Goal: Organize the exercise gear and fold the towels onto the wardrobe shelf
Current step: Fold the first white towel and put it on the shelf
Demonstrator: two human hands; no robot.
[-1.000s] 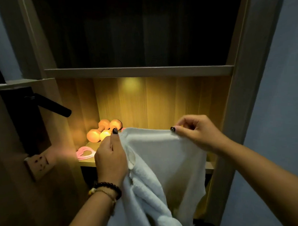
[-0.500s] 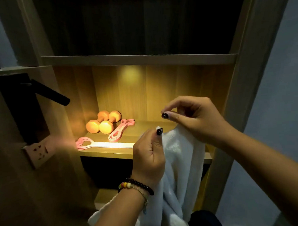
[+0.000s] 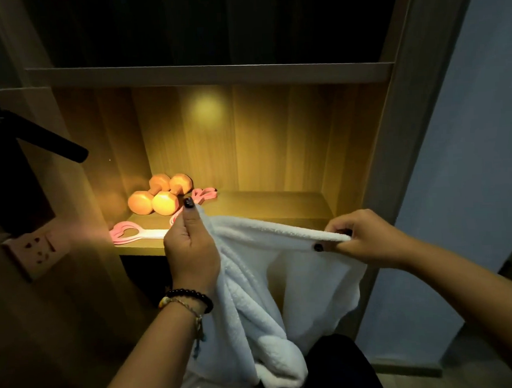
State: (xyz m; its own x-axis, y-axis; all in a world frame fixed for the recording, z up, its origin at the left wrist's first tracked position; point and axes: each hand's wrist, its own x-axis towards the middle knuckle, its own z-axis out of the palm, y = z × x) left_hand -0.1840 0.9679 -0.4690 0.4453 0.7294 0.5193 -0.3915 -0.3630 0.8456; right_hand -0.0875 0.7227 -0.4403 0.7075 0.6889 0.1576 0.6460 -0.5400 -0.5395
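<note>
Two hands pinching white towel (image 3: 296,268) edge, left hand (image 3: 189,249), right hand (image 3: 365,237)

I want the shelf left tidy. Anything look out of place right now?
Nothing on the shelf stands out: the dumbbells and pink bands sit together at its left. The white towel hangs unfolded between both hands.

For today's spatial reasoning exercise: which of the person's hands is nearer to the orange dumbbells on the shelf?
Left. The left hand grips the towel just in front of the orange dumbbells; the right hand pinches the towel's edge far over to their right.
</note>
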